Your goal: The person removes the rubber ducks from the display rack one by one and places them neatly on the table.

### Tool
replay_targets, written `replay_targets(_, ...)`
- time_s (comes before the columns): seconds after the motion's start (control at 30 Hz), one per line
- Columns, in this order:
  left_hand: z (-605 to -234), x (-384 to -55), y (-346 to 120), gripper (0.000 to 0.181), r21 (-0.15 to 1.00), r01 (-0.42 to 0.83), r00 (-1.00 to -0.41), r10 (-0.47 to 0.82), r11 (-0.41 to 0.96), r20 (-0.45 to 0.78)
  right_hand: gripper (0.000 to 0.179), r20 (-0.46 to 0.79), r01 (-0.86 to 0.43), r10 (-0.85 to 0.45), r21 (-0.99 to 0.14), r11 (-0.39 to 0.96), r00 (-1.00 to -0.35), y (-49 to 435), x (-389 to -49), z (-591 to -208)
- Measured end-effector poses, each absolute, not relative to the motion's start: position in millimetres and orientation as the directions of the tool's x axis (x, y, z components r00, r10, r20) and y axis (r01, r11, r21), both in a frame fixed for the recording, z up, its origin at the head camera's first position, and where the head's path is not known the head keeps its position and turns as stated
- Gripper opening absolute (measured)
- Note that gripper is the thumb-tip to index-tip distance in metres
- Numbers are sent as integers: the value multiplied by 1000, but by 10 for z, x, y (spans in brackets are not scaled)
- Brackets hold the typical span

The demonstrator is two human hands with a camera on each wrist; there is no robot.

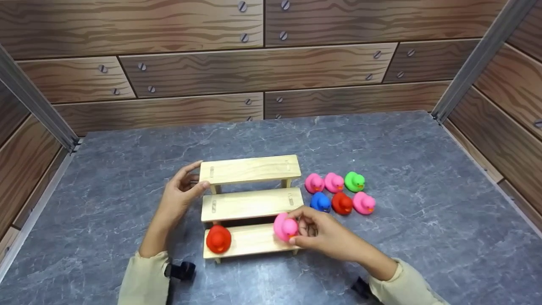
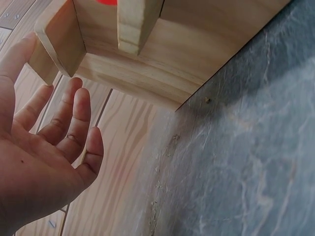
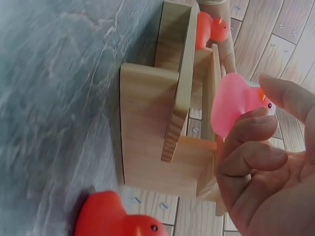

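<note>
A three-step wooden stand (image 1: 252, 205) is in the middle of the table. My left hand (image 1: 180, 192) grips the left end of its top step, thumb at the front edge and index finger at the back; the other fingers spread loosely in the left wrist view. My right hand (image 1: 328, 233) pinches a pink rubber duck (image 1: 286, 228) between thumb and fingers, over the right end of the lowest step. In the right wrist view this pink duck (image 3: 234, 105) is tilted. A red rubber duck (image 1: 218, 239) sits on the left end of the lowest step.
Right of the stand, more rubber ducks stand in two rows: two pink ones (image 1: 314, 183) and a green one (image 1: 355, 181) behind, a blue one (image 1: 320, 202), a red one (image 1: 342, 203) and a pink one (image 1: 364, 203) in front. Wood-patterned walls (image 1: 254, 72) enclose the grey table (image 1: 127, 169).
</note>
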State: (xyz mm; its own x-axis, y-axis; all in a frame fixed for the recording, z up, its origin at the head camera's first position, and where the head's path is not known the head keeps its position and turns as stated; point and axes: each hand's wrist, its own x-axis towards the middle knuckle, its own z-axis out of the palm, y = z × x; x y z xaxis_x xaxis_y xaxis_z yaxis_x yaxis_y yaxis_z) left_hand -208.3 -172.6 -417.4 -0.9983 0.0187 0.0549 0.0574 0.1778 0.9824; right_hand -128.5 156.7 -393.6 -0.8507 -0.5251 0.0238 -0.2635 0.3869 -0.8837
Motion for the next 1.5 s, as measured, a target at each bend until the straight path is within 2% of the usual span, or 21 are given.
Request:
replay_targets(0.73, -4186, -2076, -1751, 55, 984, 65, -998, 8, 164, 64, 40, -32, -209, -487, -877, 432, -873, 1948, -1254, -3880)
replay_targets(1.0, -4162, -2096, -1758, 56, 982, 66, -998, 10, 178, 65, 38, -9, -229, -460, -859, 459, -888, 2102, -1243, -3849)
replay_targets(1.27, -4168, -2095, -1746, 55, 982, 46, -999, 6, 184, 46, 40, -40, -188, -427, -858, 478, -903, 2272, -1232, -3926)
replay_targets(1.5, -4177, -2094, -1730, 56, 981, 57, -998, 10, 183, 56, 38, -3, -213, -392, -836, 506, -920, 2457, -1218, -3900)
